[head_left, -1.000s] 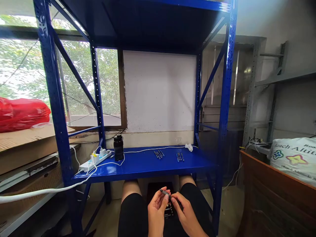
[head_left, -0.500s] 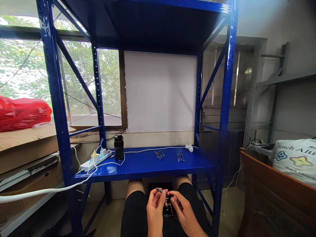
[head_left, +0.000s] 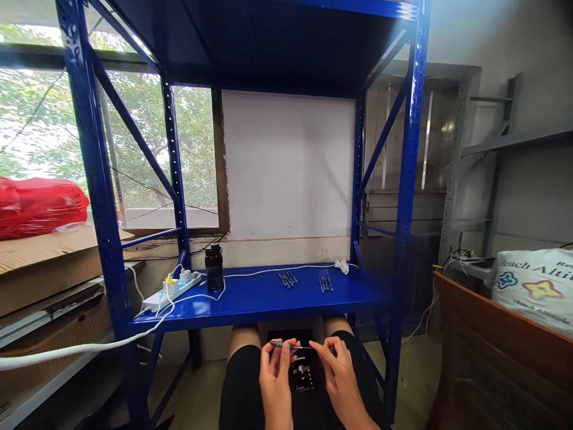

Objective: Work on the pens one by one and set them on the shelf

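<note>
Ok, on my feed the left hand (head_left: 276,387) is closed in a fingertip grip on a slim grey-and-dark pen barrel (head_left: 281,344), which lies roughly level, w/ its dark end pointing left. Right hand (head_left: 341,382) pinches the far right end of a thin rod (head_left: 307,347) b/w thumb & fingers; the rod runs left to the barrel, so the two hands are a bit apart w/ it bridging them. Can't tell exactly how far the rod sits inside the barrel. All of this is near me, above the lap & on the near side of the blue shelf (head_left: 250,300). Just below, b/w the legs, I see a dark device (head_left: 302,375) w/ a partly lit screen, details too small to read.

On the shelf, right of ctr, are two separate groups of dark blue pens: a left pen group (head_left: 287,279) & a right pen group (head_left: 326,284), pens lying side by side w/in each. Toward the left stands a dark bottle (head_left: 214,269), upright, w/ a white power strip (head_left: 172,291) farther left, plugs & cords in it. A white cable (head_left: 268,272) runs along the far side to a crumpled white item (head_left: 342,267) at far right. Off the shelf: red plastic bundle (head_left: 42,206) on a cardboard box (head_left: 54,257) at left; printed white bag (head_left: 532,292) at right.
</note>
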`<state>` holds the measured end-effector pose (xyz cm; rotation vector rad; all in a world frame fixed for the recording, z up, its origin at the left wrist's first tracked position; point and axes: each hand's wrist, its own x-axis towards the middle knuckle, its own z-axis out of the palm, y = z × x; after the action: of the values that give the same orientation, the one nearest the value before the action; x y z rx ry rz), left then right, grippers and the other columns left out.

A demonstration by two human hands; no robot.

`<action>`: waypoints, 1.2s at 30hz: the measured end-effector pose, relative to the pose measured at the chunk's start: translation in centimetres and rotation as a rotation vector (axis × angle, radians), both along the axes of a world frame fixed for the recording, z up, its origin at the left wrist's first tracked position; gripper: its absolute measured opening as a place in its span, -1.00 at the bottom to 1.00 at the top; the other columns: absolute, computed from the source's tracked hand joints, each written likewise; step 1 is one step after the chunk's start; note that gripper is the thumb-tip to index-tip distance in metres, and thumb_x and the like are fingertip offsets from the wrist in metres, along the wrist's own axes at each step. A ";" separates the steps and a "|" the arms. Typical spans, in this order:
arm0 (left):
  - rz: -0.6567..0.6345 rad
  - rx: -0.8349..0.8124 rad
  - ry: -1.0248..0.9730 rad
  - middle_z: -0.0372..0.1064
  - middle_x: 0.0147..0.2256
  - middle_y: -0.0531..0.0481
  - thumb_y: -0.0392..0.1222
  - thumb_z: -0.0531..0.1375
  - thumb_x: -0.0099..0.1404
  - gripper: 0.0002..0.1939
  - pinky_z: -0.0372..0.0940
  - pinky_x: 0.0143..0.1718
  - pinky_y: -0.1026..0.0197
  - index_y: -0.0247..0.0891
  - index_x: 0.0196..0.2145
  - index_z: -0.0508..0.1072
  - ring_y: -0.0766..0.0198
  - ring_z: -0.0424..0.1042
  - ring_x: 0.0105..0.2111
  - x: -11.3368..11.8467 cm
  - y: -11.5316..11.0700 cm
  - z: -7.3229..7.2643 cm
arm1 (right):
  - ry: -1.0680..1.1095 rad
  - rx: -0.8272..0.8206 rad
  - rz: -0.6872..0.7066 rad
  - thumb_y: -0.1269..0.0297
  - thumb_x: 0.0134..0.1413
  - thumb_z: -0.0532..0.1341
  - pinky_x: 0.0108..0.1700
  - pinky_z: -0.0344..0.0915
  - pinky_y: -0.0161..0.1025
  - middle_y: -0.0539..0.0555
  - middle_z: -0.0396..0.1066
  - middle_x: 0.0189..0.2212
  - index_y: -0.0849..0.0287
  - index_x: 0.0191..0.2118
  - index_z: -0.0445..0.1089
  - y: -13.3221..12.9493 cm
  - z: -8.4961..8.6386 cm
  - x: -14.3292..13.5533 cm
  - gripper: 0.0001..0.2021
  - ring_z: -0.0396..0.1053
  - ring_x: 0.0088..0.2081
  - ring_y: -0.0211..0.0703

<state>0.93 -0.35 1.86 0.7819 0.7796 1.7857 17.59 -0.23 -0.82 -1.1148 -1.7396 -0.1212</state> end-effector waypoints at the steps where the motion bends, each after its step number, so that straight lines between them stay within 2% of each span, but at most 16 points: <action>1: 0.003 -0.001 -0.003 0.66 -0.10 -0.21 0.20 0.48 0.20 -0.45 0.53 -0.04 0.06 -0.20 -0.06 0.46 -0.06 0.66 -0.03 0.0 0.1 -0.1 | -0.007 0.007 -0.001 0.40 0.47 0.03 -0.12 0.49 -0.03 0.13 0.38 -0.12 -0.26 0.25 0.47 0.0 -0.1 0.1 -0.52 0.46 -0.13 0.03; 7: 0.027 0.010 0.015 0.66 -0.11 -0.21 0.19 0.46 0.24 -0.46 0.52 -0.07 0.07 -0.21 -0.03 0.46 -0.05 0.65 -0.04 -0.2 0.3 -0.5 | -0.016 -0.002 0.007 0.41 0.47 0.04 -0.11 0.49 -0.01 0.12 0.38 -0.09 -0.32 0.31 0.42 0.1 -0.4 0.2 -0.49 0.46 -0.11 0.03; 13: 0.034 0.011 0.029 0.65 -0.11 -0.21 0.22 0.44 0.26 -0.43 0.51 -0.10 0.09 -0.21 0.01 0.44 -0.02 0.65 -0.08 -0.3 0.4 -0.9 | 0.019 -0.031 0.022 0.32 0.52 0.06 -0.05 0.47 0.03 0.11 0.43 -0.08 -0.24 0.34 0.35 0.0 -0.2 -0.1 -0.57 0.47 -0.09 0.05; 18: 0.058 -0.017 0.017 0.65 -0.12 -0.22 0.24 0.45 0.23 -0.39 0.50 -0.11 0.08 -0.21 0.03 0.45 -0.05 0.65 -0.09 -0.4 0.3 -0.9 | 0.128 -0.029 0.043 0.24 0.51 0.12 -0.03 0.46 0.01 0.12 0.49 -0.08 -0.06 0.13 0.40 0.0 -0.3 -0.4 -0.80 0.48 -0.07 0.08; 21: 0.074 -0.026 0.031 0.65 -0.11 -0.21 0.25 0.44 0.24 -0.38 0.48 -0.12 0.11 -0.21 0.05 0.44 -0.02 0.65 -0.08 -0.4 0.2 -0.8 | 0.132 -0.039 0.068 0.23 0.51 0.12 -0.06 0.47 -0.03 0.12 0.49 -0.14 -0.02 0.03 0.40 0.0 -0.3 -0.5 -0.86 0.49 -0.11 0.07; 28: 0.072 -0.022 0.061 0.65 -0.13 -0.23 0.24 0.46 0.21 -0.38 0.48 -0.18 0.11 -0.22 0.03 0.48 -0.06 0.65 -0.10 -0.2 0.0 -0.4 | 0.111 -0.115 0.176 0.20 0.53 0.12 -0.05 0.48 -0.09 0.10 0.49 -0.16 -0.01 -0.01 0.43 -0.4 0.1 -0.9 -0.85 0.49 -0.11 0.02; 32: -0.004 -0.029 0.084 0.67 -0.13 -0.25 0.26 0.48 0.17 -0.37 0.49 -0.14 0.09 -0.23 -0.01 0.51 -0.11 0.64 -0.05 -0.1 0.1 -0.3 | 0.158 -0.143 0.252 0.18 0.54 0.10 -0.05 0.47 -0.15 0.10 0.48 -0.15 0.01 0.00 0.43 -0.5 0.3 -1.0 -0.83 0.50 -0.10 -0.02; 36: -0.046 -0.030 0.079 0.68 -0.14 -0.25 0.24 0.50 0.14 -0.39 0.50 -0.12 0.09 -0.23 -0.03 0.54 -0.11 0.65 -0.04 -0.1 0.1 -0.2 | 0.189 -0.167 0.270 0.16 0.55 0.09 -0.06 0.46 -0.19 0.09 0.50 -0.14 0.01 0.01 0.44 -0.5 0.2 -1.0 -0.81 0.52 -0.11 -0.04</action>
<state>0.83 -0.23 1.64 0.8482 0.8322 1.7071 16.60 -0.69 -0.62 -0.9637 -1.7334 0.2918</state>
